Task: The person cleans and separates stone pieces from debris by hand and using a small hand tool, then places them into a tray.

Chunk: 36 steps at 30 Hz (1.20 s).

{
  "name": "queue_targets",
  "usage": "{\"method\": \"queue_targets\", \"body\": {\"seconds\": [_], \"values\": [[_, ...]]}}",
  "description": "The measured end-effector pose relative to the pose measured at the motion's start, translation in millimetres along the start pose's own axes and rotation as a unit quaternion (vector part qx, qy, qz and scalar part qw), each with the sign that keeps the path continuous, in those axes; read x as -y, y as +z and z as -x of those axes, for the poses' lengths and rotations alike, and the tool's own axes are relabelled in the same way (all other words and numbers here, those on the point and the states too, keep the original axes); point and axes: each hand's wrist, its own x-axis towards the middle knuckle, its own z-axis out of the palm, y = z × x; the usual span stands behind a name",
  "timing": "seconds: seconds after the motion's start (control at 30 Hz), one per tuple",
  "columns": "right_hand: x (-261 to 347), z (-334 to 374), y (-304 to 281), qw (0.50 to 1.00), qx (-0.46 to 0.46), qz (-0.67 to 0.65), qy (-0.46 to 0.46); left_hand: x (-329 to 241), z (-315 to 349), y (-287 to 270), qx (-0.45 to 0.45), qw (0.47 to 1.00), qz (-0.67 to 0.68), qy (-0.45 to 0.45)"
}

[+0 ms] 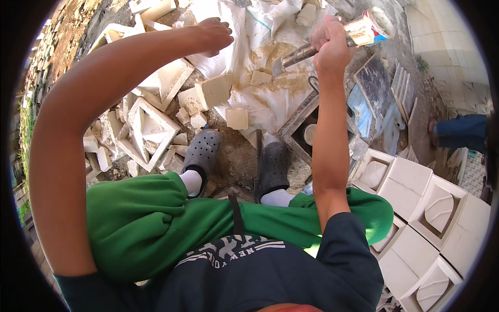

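My right hand [331,46] is closed round the dark shaft of a tool with a flat metal blade [279,67] that points left and down. A tin can [381,24] with red and blue on its side shows just beyond this hand; whether it is joined to the tool, I cannot tell. My left hand [212,36] hovers over a white sack [228,57], fingers loosely bent and partly apart, with nothing visible in it. Below the blade, a pale square block [237,118] lies by my feet, and a larger pale block [214,91] leans behind it.
Broken pale square frames [148,132] and chunks heap up on the left. Right of my feet stands a dark square metal mould [297,125]. Finished-looking pale blocks [410,177] with recessed faces are laid in rows at lower right. Another person's leg [460,132] shows at the right edge.
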Motion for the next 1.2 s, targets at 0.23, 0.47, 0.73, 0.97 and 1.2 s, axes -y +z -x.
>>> {"method": "queue_targets", "body": {"seconds": [0.23, 0.47, 0.73, 0.97, 1.2], "values": [[16.4, 2.3, -0.1, 0.998, 0.013, -0.056, -0.012, -45.8, 35.8, 14.5, -0.009, 0.993, 0.031, 0.112], [-68.7, 2.1, -7.4, 0.998, 0.007, -0.052, 0.035, -6.0, 53.8, -5.9, 0.041, 0.997, 0.013, 0.06], [20.5, -4.1, 7.1, 1.0, 0.013, -0.025, 0.013, 22.4, 56.7, -0.2, 0.07, 0.997, 0.036, 0.004], [-68.5, 28.4, -18.6, 0.999, -0.038, -0.004, -0.004, -6.8, 33.9, 14.6, -0.105, 0.993, 0.044, 0.036], [-15.1, 17.7, -17.8, 0.999, 0.006, -0.037, 0.0, -46.6, 43.4, 25.6, -0.116, 0.957, 0.242, 0.109]]}}
